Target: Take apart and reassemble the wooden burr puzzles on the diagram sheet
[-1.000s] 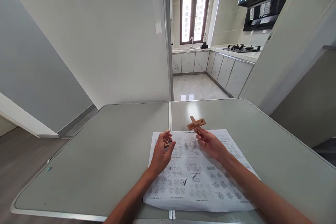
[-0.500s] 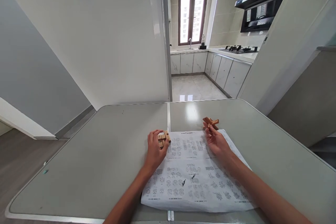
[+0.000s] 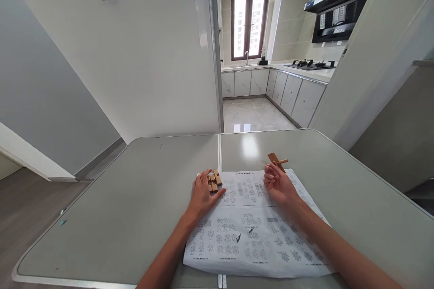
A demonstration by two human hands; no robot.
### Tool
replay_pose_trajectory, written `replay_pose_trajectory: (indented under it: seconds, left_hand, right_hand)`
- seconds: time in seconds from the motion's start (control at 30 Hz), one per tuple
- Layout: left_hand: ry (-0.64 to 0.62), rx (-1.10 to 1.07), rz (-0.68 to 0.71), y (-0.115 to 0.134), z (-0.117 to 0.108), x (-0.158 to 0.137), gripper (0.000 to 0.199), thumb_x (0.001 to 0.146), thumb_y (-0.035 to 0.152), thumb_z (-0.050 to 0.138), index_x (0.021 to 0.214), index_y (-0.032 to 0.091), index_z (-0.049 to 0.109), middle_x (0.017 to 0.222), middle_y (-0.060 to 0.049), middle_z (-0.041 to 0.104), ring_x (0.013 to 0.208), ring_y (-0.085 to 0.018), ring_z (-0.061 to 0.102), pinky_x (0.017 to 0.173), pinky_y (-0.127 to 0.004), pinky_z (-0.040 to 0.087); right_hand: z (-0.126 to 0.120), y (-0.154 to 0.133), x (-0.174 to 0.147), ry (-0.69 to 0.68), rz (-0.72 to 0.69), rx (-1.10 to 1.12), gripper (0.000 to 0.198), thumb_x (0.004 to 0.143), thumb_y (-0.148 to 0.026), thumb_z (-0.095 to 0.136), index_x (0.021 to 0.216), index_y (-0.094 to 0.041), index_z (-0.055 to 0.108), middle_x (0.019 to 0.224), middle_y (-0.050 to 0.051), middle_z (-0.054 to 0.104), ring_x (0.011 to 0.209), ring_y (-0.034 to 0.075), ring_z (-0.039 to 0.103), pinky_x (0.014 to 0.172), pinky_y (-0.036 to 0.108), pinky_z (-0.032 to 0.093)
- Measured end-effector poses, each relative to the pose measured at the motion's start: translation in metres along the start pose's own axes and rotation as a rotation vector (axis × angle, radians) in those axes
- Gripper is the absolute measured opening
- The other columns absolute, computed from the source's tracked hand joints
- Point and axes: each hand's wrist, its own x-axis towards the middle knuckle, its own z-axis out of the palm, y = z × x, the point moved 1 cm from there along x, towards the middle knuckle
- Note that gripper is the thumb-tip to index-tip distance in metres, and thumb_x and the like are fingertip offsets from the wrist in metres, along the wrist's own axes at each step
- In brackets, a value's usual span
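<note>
Thumb spread wide and fingers apart, my left hand (image 3: 203,195) is open around the left side of a small cluster of light wooden puzzle blocks (image 3: 215,181), which sits at the paper's upper left edge. My right hand (image 3: 280,185) is turned palm up with its fingers curled closed. Just beyond its fingertips are reddish-brown wooden puzzle pieces (image 3: 278,161), a flat one crossed by a thin stick. The curled fingers hide whatever may be between them. Under both hands lies a large creased instruction sheet (image 3: 244,207) printed with diagrams.
The grey folding table (image 3: 111,216) has a metal seam down its middle. Two small dark marks or bits (image 3: 238,238) show on the sheet. A small greenish bit (image 3: 63,222) lies near the left edge. Beyond stand a white wall (image 3: 152,54) and a kitchen with cabinets (image 3: 261,82).
My left thumb has opened away from the light blocks. My right fingers have curled in from the reddish-brown pieces, where fewer pieces now show. The view has shifted slightly.
</note>
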Motion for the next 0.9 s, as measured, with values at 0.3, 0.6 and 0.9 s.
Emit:
replay_pose_trajectory:
  seconds: [0.3, 0.6, 0.9]
  left_hand:
    - [-0.092, -0.030, 0.022, 0.000, -0.002, 0.005, 0.082, 0.085, 0.059, 0.072, 0.152, 0.026, 0.038, 0.144, -0.015, 0.051, 0.134, -0.036, 0.048, 0.111, -0.055, 0.040]
    - [-0.294, -0.301, 0.142, 0.025, -0.008, -0.004, 0.095, 0.076, 0.045, 0.086, 0.155, 0.031, 0.034, 0.141, -0.012, 0.057, 0.124, -0.030, 0.059, 0.105, -0.048, 0.050]
    - [-0.424, -0.374, 0.180, 0.032, -0.032, -0.008, 0.087, 0.072, 0.035, 0.089, 0.150, 0.035, 0.049, 0.141, -0.010, 0.059, 0.126, -0.030, 0.060, 0.107, -0.048, 0.051]
  right_hand:
    - [0.024, 0.012, -0.021, -0.129, 0.188, -0.156, 0.025, 0.079, -0.028, 0.085, 0.078, -0.019, 0.061, 0.075, -0.003, 0.059, 0.054, 0.006, 0.048, 0.048, 0.019, 0.046]
    - [0.039, 0.024, -0.038, -0.370, -0.089, -0.898, 0.035, 0.088, -0.055, 0.071, 0.093, -0.021, 0.062, 0.081, 0.000, 0.065, 0.059, 0.012, 0.054, 0.057, 0.026, 0.045]
    - [0.043, 0.037, -0.052, -0.523, -0.449, -1.443, 0.046, 0.085, -0.041, 0.075, 0.129, -0.033, 0.063, 0.134, 0.007, 0.059, 0.075, 0.017, 0.063, 0.076, 0.038, 0.055]
